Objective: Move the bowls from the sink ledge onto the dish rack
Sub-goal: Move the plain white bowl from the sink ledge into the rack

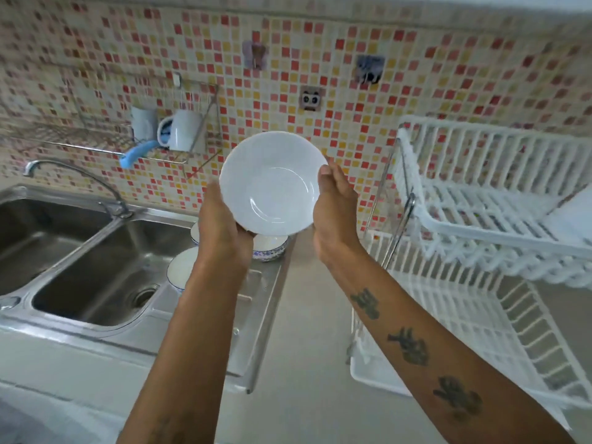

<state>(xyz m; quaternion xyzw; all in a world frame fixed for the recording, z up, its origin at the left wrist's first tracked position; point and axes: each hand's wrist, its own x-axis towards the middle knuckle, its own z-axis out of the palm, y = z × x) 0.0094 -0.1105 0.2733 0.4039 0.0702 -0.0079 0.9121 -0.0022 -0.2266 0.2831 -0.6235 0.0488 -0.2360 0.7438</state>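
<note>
A plain white bowl (272, 184) is held up in the air, tilted so its inside faces me. My left hand (224, 225) grips its lower left rim. My right hand (334, 206) holds its right rim, thumb on the edge. Below the hands, on the steel sink ledge (262, 302), stand a blue-patterned bowl (270, 249), a white bowl with a blue rim (182, 267) partly hidden by my left forearm, and another bowl edge (194, 233) behind. The white two-tier dish rack (480, 219) stands to the right.
A double steel sink (96, 261) with a curved tap (73, 174) lies to the left. A wire wall shelf (96, 145) carries white mugs and a blue-handled tool. Grey counter (307, 363) runs between the ledge and the rack. Mosaic tiles cover the wall.
</note>
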